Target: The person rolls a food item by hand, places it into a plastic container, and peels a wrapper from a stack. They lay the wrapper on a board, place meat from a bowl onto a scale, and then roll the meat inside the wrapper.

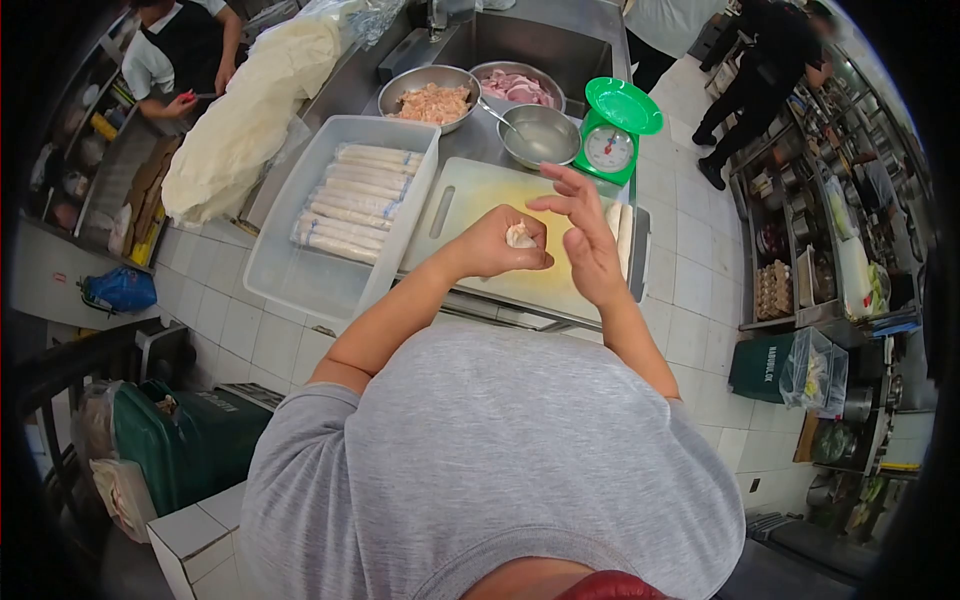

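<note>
My left hand (496, 243) is curled in a fist around a pale wrapped roll (519, 236), whose end shows at the top of the fist. Just right of it, my right hand (584, 232) is raised with its fingers apart, holding nothing. Both are above a yellow-stained cutting board (462, 190). To the left, a plastic tub (268, 240) holds several wrapped white rolls (352, 205). Behind the board are a bowl of minced meat (432, 102), a bowl of sliced meat (516, 86) and a bowl of liquid with a spoon (538, 138). White rolls (624, 238) lie at the board's right edge.
A green scale (608, 148) stands behind the board's right side. A large pale cloth-like bundle (250, 120) lies beyond the tub. One person (180, 50) is at back left; another (765, 75) stands by the right shelves. A sink (530, 45) is behind the bowls.
</note>
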A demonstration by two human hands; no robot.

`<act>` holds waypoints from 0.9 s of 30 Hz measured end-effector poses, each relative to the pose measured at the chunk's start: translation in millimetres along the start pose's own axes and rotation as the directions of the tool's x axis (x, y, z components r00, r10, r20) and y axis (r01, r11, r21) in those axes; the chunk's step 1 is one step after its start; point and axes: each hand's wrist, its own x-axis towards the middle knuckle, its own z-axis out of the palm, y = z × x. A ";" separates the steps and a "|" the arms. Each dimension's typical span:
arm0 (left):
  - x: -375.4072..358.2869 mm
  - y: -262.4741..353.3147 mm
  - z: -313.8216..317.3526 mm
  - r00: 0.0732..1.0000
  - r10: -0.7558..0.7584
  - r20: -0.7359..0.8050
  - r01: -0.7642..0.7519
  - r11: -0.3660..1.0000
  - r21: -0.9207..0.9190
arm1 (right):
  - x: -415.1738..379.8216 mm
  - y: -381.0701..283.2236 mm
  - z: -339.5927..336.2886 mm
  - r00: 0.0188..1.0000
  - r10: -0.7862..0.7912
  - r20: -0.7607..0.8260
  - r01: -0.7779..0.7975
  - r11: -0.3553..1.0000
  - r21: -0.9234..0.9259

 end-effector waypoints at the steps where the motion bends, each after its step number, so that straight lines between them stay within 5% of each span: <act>1: 1.5 -2.5 -2.6 0.999 0.021 0.028 -0.021 1.000 0.013 | 2.1 0.4 -1.0 0.999 0.029 0.020 -0.030 0.998 0.055; 8: 2.1 4.5 -8.8 0.988 0.006 0.155 0.031 0.972 -0.234 | -3.5 9.4 0.1 0.990 -0.016 0.138 -0.018 0.971 0.237; 14: -1.8 14.0 -11.9 0.966 -0.095 0.239 0.149 0.965 -0.218 | 6.7 3.0 -13.0 0.944 -0.174 0.279 0.230 0.956 -0.181; 17: -0.2 1.3 -6.0 0.989 -0.088 0.116 0.107 0.980 -0.170 | 11.4 -4.5 -12.3 0.937 -0.129 0.325 0.241 0.912 -0.331; 20: 5.4 -5.6 -8.4 0.999 -0.008 0.053 0.010 1.000 -0.023 | 10.5 -8.8 -12.6 0.992 -0.103 0.067 0.109 0.990 -0.094; 23: 3.0 14.6 -10.9 0.990 -0.136 0.029 0.135 0.991 0.019 | 13.2 -16.6 -11.6 0.966 -0.167 0.196 0.223 0.922 -0.316; 27: 5.0 5.8 -10.1 0.998 0.059 -0.024 -0.055 0.989 0.135 | 11.8 -11.2 -9.4 0.960 -0.166 0.225 0.246 0.884 -0.398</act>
